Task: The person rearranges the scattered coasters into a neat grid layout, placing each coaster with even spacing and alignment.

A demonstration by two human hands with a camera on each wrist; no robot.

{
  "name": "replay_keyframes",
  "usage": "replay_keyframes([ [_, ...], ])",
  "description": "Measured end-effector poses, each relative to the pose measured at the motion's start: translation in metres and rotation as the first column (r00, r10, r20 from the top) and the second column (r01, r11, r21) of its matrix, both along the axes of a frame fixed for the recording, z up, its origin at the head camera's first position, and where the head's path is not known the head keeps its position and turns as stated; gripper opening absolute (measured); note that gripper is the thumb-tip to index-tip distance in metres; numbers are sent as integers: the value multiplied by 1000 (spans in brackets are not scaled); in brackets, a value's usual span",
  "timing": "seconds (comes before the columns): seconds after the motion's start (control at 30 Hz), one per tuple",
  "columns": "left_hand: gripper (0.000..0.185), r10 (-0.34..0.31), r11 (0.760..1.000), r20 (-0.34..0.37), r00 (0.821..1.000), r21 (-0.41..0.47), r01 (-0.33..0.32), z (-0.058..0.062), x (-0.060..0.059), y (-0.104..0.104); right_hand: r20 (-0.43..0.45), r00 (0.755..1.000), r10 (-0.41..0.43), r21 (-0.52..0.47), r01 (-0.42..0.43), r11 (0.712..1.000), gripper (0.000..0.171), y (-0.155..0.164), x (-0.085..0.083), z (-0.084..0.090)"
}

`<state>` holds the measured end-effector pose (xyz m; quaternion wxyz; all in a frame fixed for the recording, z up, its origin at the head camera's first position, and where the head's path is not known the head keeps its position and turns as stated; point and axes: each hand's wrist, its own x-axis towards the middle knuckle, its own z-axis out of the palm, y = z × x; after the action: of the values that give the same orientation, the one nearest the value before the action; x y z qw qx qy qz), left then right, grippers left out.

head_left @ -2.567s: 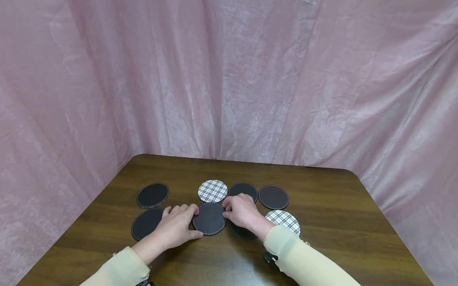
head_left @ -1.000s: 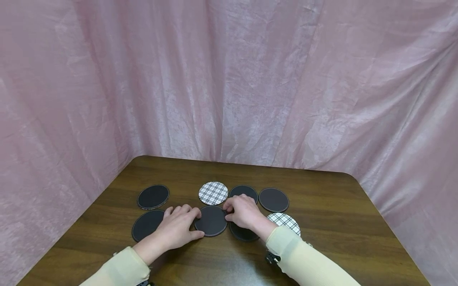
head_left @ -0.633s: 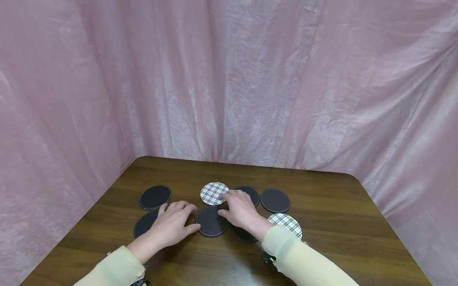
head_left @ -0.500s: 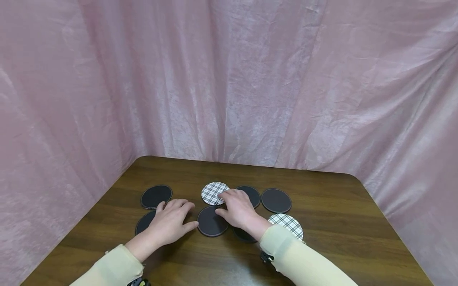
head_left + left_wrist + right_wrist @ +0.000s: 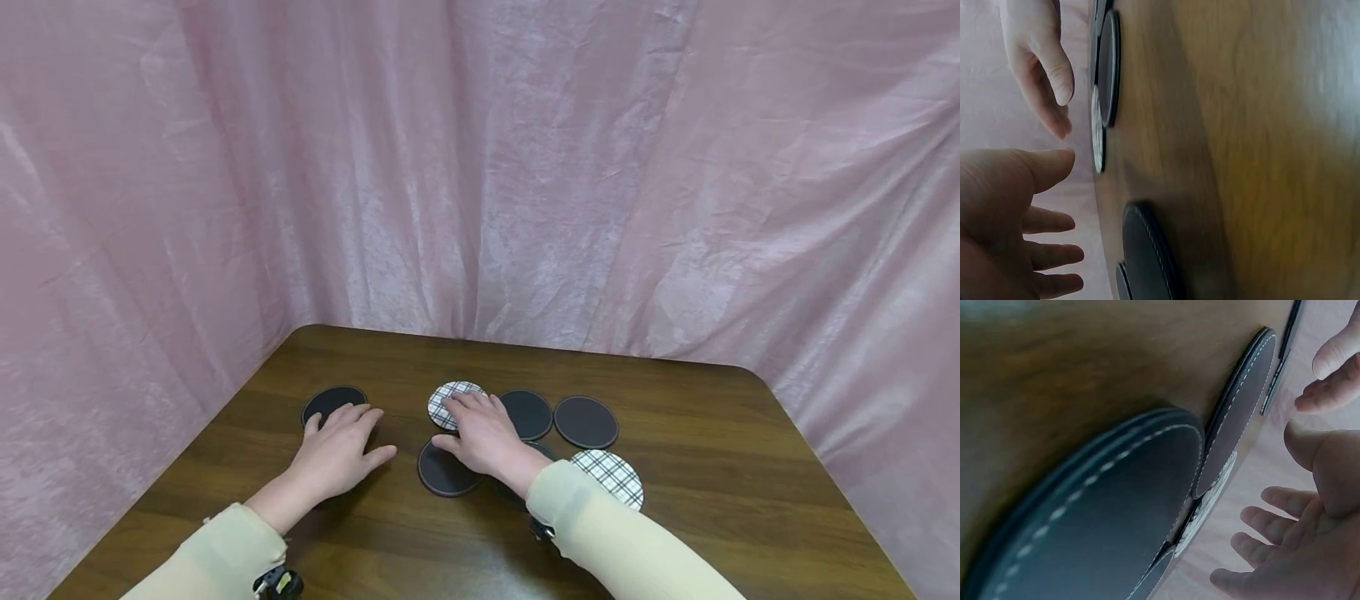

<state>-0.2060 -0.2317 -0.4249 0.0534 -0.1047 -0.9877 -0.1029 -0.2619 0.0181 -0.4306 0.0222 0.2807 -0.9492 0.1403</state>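
Observation:
My left hand (image 5: 330, 454) hovers over the left of the table with fingers spread and nothing in its grasp. Beneath it the near left black coaster (image 5: 1147, 256) shows in the left wrist view, while the head view hides it. Behind lies the far left black coaster (image 5: 330, 400). My right hand (image 5: 483, 435) is raised over the middle, fingers loosely extended and holding nothing. Below its thumb is a dark brown coaster (image 5: 445, 471); a white plaid coaster (image 5: 441, 407) lies partly covered behind its fingers. A black coaster (image 5: 1104, 519) sits under the right wrist.
A black coaster (image 5: 529, 415) and a dark brown coaster (image 5: 587, 422) lie side by side at the back right. Another plaid coaster (image 5: 611, 477) lies near the right sleeve. The wooden table (image 5: 735, 467) ends at a pink curtain (image 5: 525, 167).
Both hands have left the middle dark brown coaster, which they touched at its edges. The left hand has moved left and up; the right hand has lifted and shifted slightly left, its fingers straightening.

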Motion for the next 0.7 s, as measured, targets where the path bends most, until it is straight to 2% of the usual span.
replay_keyframes([
  [0.3, 68, 79, 997, 6, 997, 9, -80, 2, -13, -25, -1, 1000, 9, 31, -9, 999, 72, -18, -11, 1],
  [0.7, 71, 172, 985, 1, 985, 14, -172, 3, -27, -58, 15, 999, -29, 89, 27, 996, 72, -44, -30, 0],
])
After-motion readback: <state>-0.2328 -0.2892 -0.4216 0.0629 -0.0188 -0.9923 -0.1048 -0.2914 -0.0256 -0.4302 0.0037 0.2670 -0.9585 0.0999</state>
